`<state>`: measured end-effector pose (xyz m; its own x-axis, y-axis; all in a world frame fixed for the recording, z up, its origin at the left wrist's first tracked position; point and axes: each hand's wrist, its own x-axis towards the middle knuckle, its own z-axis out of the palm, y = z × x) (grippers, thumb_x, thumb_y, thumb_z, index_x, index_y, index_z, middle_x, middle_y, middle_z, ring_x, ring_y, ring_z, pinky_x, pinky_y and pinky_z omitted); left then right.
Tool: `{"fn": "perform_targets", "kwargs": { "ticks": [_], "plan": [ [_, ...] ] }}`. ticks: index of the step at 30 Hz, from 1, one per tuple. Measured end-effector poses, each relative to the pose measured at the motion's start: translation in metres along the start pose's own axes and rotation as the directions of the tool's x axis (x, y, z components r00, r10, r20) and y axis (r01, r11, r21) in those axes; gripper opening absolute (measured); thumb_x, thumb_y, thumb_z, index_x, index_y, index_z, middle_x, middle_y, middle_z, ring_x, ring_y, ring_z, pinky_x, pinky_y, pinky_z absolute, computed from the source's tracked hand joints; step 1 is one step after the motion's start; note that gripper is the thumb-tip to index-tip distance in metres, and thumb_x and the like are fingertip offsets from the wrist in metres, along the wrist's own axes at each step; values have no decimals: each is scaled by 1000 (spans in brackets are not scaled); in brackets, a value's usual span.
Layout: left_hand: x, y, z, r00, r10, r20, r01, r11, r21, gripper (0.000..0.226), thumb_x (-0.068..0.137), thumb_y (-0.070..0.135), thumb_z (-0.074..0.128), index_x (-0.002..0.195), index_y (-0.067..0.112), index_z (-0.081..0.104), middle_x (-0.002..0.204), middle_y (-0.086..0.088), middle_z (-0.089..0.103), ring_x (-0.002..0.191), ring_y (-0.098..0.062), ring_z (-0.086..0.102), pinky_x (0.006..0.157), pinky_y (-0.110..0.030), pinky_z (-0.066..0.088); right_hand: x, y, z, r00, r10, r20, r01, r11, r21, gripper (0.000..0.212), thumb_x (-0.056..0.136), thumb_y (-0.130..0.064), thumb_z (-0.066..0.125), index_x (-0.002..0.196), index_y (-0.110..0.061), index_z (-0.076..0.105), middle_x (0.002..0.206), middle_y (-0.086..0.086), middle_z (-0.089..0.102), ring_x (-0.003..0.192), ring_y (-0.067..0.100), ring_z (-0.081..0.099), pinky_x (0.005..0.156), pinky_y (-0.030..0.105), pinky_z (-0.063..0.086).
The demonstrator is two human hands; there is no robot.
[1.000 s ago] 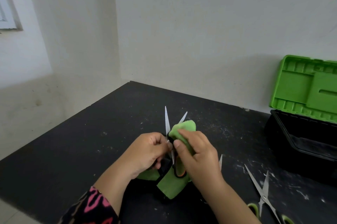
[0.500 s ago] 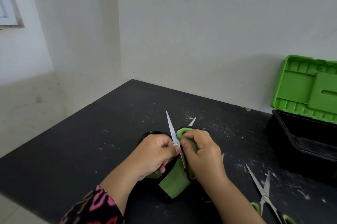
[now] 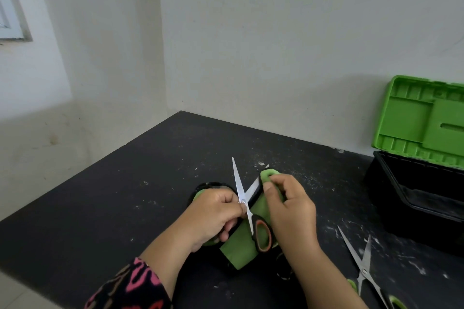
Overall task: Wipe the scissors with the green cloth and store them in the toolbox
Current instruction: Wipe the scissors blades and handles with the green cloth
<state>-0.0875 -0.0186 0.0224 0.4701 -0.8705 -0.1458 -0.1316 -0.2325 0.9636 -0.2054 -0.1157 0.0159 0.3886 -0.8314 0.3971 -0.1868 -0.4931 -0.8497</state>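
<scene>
Wiping: right hand (image 3: 288, 205) pinches green cloth (image 3: 238, 251), now slid up near one blade's tip | left hand (image 3: 213, 215) grips scissors (image 3: 238, 183) above table (image 3: 125, 195) | toolbox (image 3: 406, 223) open nearby | wiping seems nearly done

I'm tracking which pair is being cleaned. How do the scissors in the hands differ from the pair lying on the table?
The held scissors are gripped by the left hand above the table; the table scissors lie flat, untouched. The held scissors' handle is black and orange; the table scissors' are green. The right hand pinches the cloth round one blade of the held scissors; the table scissors' blades are bare. Both stand open.
</scene>
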Motion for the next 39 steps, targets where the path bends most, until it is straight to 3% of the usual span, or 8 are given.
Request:
{"fn": "perform_targets", "kwargs": {
  "ticks": [8, 20, 23, 25, 28, 31, 35, 39],
  "plan": [
    [3, 1, -2, 993, -2, -120, -15, 990, -140, 28, 90, 12, 55, 62, 12, 51, 42, 0, 44, 33, -14, 38, 39, -21, 25, -10, -15, -2, 913, 10, 408, 21, 997, -72, 42, 81, -6, 60, 98, -42, 47, 109, -16, 50, 87, -13, 50, 65, 3, 41],
    [0, 2, -12, 1000, 4, 4, -3, 996, -94, 29, 94, 23, 53, 73, 8, 67, 46, -3, 50, 36, -14, 43, 40, -19, 28, 5, -6, -18, 924, 197, 327, -336, 827, 451, 28, 78, 9, 59, 76, -18, 66, 70, 7, 64, 64, 20, 59, 59, 34, 50],
    [0, 1, -13, 1000, 7, -2, -8, 997, -74, 28, 93, 24, 54, 74, 8, 67, 46, -2, 51, 37, -14, 43, 40, -20, 28, 5, -1, -18, 977, 142, 160, -191, 919, 345, 22, 84, -3, 60, 84, -24, 67, 81, 4, 67, 74, 18, 62, 67, 32, 53],
    [1, 0, -11, 1000, 10, -12, -11, 998, -57, 27, 93, 22, 54, 74, 6, 65, 46, -2, 50, 36, -14, 42, 40, -19, 28, 2, 0, -15, 992, -55, 110, 49, 997, 64, 15, 84, -15, 64, 93, -26, 66, 89, -9, 64, 82, 3, 58, 71, 13, 46],
    [2, 0, -5, 1000, 26, -18, -26, 999, -43, 27, 92, 13, 52, 67, 8, 60, 45, -5, 49, 34, -15, 40, 40, -21, 27, -8, 1, -2, 910, -274, 310, 356, 901, -249, 29, 82, -41, 55, 102, -24, 68, 97, -16, 58, 88, 2, 55, 75, 15, 45],
    [1, -1, -2, 999, 49, -21, -50, 999, -22, 28, 91, 13, 52, 66, 8, 62, 43, -3, 47, 33, -14, 39, 38, -20, 26, -6, 4, 5, 916, -285, 282, 362, 891, -275, 20, 85, -30, 57, 99, -21, 68, 97, -14, 57, 86, 7, 57, 72, 21, 48],
    [0, 0, 0, 998, 65, -9, -65, 998, 15, 28, 93, 17, 53, 70, 6, 64, 40, 0, 47, 33, -12, 39, 36, -19, 27, 2, 7, 2, 957, -256, 135, 279, 939, -201, 10, 83, -14, 67, 92, -19, 71, 92, -18, 57, 82, -8, 54, 73, 0, 36],
    [2, -1, -1, 996, 84, -41, -83, 996, 15, 28, 92, 13, 52, 68, 5, 63, 41, -2, 46, 32, -14, 38, 37, -18, 26, -7, 7, 3, 922, -310, 232, 342, 932, -117, 13, 80, -24, 62, 85, -18, 73, 82, -17, 58, 85, -4, 55, 69, 2, 39]
  ]
}}
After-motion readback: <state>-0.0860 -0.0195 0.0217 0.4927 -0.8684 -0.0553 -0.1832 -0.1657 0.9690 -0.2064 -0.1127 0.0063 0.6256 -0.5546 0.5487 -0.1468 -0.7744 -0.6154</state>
